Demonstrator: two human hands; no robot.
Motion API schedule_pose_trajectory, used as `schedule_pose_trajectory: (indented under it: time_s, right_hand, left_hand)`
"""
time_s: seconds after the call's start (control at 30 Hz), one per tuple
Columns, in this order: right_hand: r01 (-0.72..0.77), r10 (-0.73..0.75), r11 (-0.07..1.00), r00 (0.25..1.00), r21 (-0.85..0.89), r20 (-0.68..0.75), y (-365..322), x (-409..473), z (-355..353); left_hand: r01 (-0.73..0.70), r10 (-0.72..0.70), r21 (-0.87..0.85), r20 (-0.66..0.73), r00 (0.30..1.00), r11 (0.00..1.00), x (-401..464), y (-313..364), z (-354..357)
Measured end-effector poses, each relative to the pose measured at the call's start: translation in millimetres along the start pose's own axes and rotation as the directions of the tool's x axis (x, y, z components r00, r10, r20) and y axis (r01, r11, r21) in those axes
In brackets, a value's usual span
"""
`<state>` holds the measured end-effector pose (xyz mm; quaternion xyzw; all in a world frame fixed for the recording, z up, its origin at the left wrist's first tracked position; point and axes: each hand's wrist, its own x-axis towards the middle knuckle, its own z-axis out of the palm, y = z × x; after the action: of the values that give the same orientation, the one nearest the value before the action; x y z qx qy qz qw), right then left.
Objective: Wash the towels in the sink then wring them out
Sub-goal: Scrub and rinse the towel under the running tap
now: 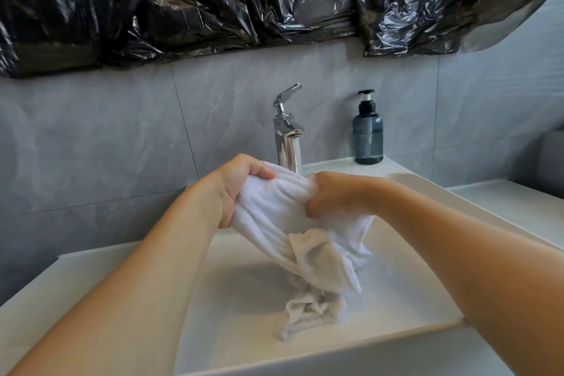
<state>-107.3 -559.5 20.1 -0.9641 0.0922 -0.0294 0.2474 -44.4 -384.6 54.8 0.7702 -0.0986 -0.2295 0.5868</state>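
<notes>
Hands on the towel [271, 207] over the sink [406, 308]: the left hand [235, 189] grips 1 bunched end with its fingers curled round it, and the right hand [332, 195] clamps the other end in a closed fist. The white cloth is stretched in ridges between the 2 hands just in front of the chrome tap [287, 131], its loose tail hanging down into the basin. A dark soap bottle [367, 134] stands on the rim to the tap's right.
</notes>
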Motion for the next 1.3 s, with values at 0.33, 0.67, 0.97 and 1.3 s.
schedule_pose_trajectory:
  time_s: [0.33,0.67,0.97,1.3]
  right_hand:
    - [0.136,-0.13,0.991,0.976,0.018,-0.175,13.5,13.8,-3.0]
    - [0.208,-0.122,0.964,0.9,0.167,-0.419,12.0,16.6,-6.3]
    - [0.158,0.113,0.81,0.903,0.565,-0.414,7.2,15.1,-6.9]
    - [-0.056,0.392,0.693,0.866,0.719,-0.311,15.2,12.0,-19.0]
  left_hand:
    - [-0.019,0.016,-0.054,-0.065,0.998,0.998,22.8,-5.7,-1.2]
    - [0.018,-0.017,-0.018,0.055,0.998,1.0,36.0,-11.0,-1.6]
    - [-0.243,0.206,0.186,0.196,0.959,0.952,30.3,-22.7,7.8]
    - [-0.385,0.378,0.66,0.163,0.911,0.645,34.8,-21.6,18.5]
